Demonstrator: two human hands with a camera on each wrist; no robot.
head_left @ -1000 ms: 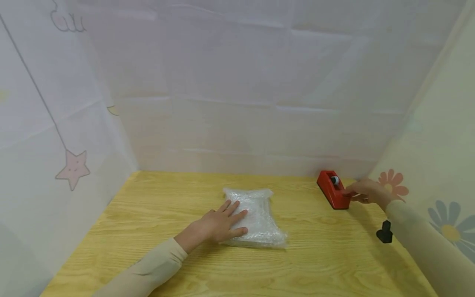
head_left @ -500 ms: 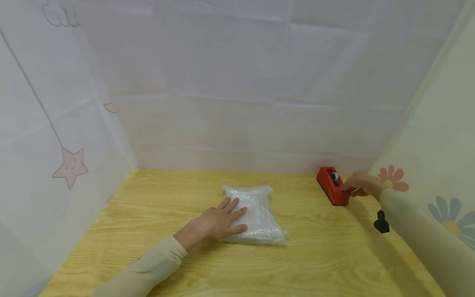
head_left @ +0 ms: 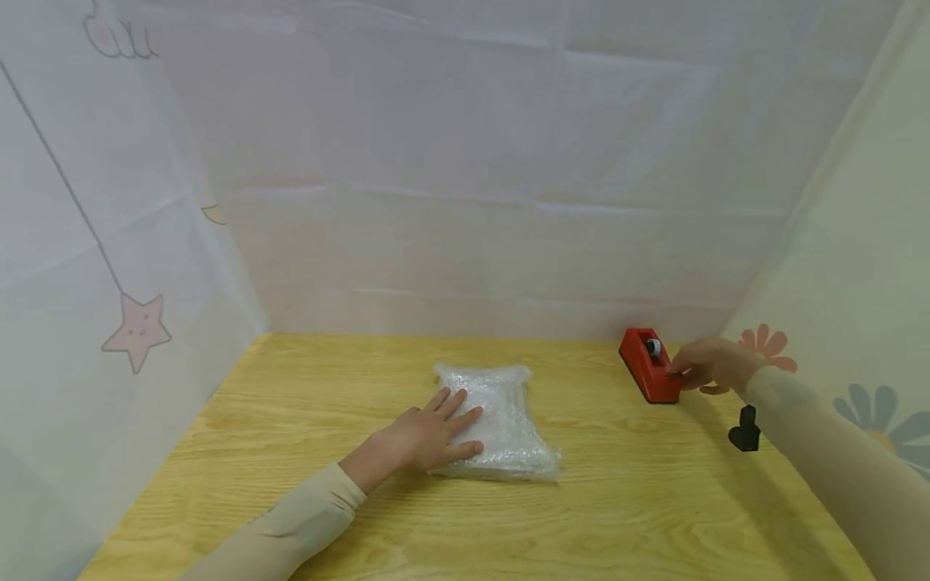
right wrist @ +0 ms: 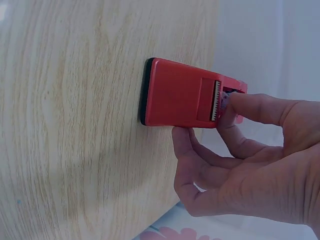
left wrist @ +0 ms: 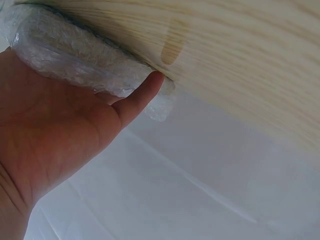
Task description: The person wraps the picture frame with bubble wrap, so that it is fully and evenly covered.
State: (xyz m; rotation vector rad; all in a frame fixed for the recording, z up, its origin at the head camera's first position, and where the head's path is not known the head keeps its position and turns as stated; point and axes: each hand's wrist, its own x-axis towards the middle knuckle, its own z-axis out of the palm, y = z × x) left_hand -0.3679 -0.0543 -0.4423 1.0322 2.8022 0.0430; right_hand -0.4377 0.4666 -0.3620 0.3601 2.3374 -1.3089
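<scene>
My left hand (head_left: 429, 436) lies with spread, straight fingers on a bubble-wrapped package (head_left: 504, 428) on the table. In the left wrist view, the thumb (left wrist: 142, 95) runs along the side of the bubble wrap, and the other fingertips are hidden. At the back right stands a red tape dispenser (head_left: 643, 371) with a toothed cutter (right wrist: 216, 101). My right hand (right wrist: 250, 160) is at its cutter end; thumb and index finger pinch the tape just behind the teeth. The lower curled fingers touch the dispenser's side. The tape between the fingertips is mostly hidden.
Both things rest on a wood-grain table (head_left: 349, 516). Pale cloth walls (head_left: 436, 242) stand at the back and both sides, the back one close behind the dispenser. A small black piece (head_left: 744, 432) shows beneath the right wrist.
My right wrist has shifted slightly, with the fingers staying at the dispenser's cutter end. The left hand and the package hold still; the head view has tilted a little.
</scene>
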